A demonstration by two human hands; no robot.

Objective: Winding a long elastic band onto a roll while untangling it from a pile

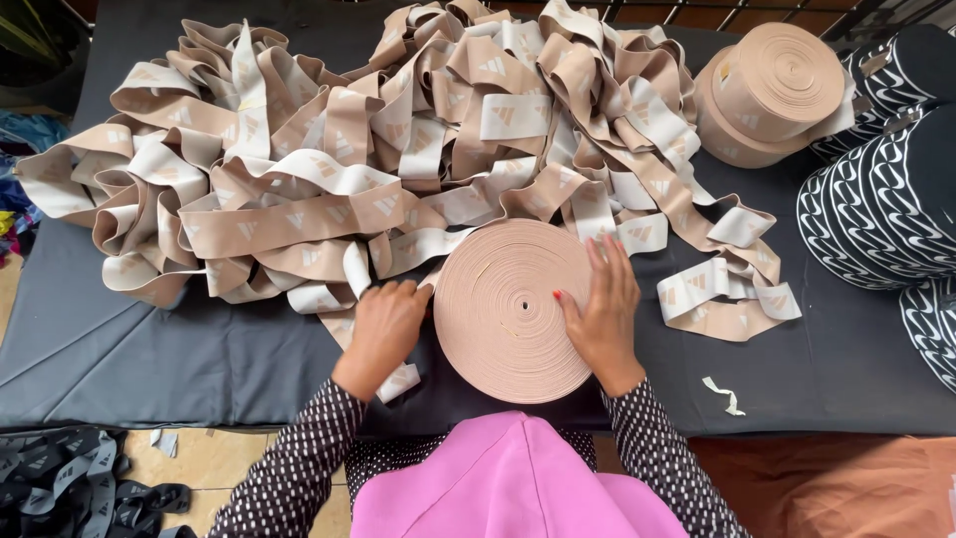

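Dark cloth table (149, 349), coiled beige band (508, 309)

Black patterned rolls (886, 199) cut off at right edge.

I see my right hand (600, 311) flat on the tan roll (508, 309), my left hand (386, 324) gripping loose band (329, 189) beside it.
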